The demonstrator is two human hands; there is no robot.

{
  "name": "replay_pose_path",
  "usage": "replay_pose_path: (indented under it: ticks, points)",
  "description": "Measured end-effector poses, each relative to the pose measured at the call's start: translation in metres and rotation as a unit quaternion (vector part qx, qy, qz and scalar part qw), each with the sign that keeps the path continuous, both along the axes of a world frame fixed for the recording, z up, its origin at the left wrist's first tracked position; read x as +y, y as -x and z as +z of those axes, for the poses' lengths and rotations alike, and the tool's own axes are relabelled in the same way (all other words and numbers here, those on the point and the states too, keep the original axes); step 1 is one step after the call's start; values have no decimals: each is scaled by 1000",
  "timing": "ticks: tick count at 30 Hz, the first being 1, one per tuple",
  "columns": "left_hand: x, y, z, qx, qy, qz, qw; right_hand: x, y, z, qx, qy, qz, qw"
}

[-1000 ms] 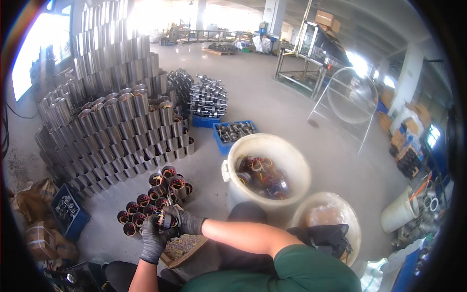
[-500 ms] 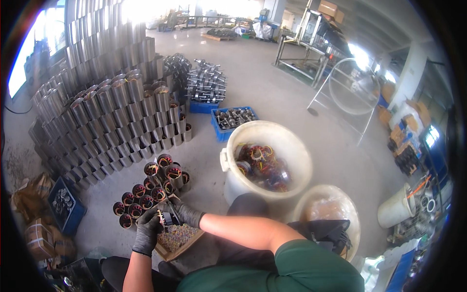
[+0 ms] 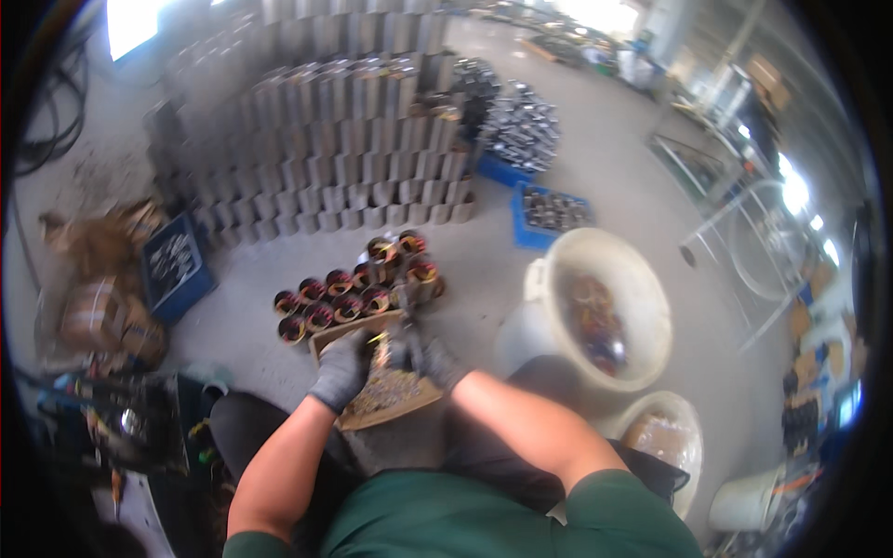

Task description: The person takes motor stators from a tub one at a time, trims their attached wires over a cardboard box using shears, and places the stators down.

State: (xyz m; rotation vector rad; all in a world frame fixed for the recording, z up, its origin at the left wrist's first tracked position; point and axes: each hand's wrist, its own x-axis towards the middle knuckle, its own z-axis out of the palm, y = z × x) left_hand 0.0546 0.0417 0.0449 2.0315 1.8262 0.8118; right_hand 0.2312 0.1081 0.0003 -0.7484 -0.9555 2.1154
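Both gloved hands are close together over a shallow cardboard box [image 3: 419,398] of small mixed-colour bits. My left hand [image 3: 341,372] is closed at the box's left side, with a pale and yellow piece by its fingertips. My right hand [image 3: 443,365] is closed at the box's right edge, by a dark grey, elongated object [image 3: 400,346]. Motion blur hides what kind of thing this is and exactly how the fingers grip. Just beyond the box stand several short metal cylinders [image 3: 347,307] with red and yellow wire windings inside, upright on the floor.
Rows of metal tubes [image 3: 307,167] are stacked high behind. A white tub [image 3: 651,279] with wired parts stands right, near a smaller tub [image 3: 684,437] with plastic-wrapped contents. Blue crates [image 3: 532,232] of metal parts lie beyond; another blue crate [image 3: 191,298] and cartons [image 3: 93,312] are left.
The view has swung left, so the surroundings appear farther right. The wired piece held up between my hands is now lower over the box and blurred. My hands are slightly farther apart.
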Motion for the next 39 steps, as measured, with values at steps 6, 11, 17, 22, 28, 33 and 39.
replay_pose_path:
  ticks: [6,11,17,22,28,33,39]
  points:
    - [5,10,4,-79,-26,-62,995,-3,3,68,-48,2,0,999]
    - [4,11,11,-230,63,-7,971,1,-4,59,-1,57,15,998]
    - [1,8,15,-211,-12,-18,977,-13,4,68,-38,26,38,998]
    - [2,8,10,-76,-90,-15,993,-10,0,46,-117,-148,122,974]
    - [2,6,16,34,-49,-12,998,-15,5,51,-52,10,79,995]
    - [3,3,22,33,-35,-21,999,-10,6,42,-41,33,63,997]
    - [10,19,12,-108,-148,61,981,11,-3,30,32,59,0,998]
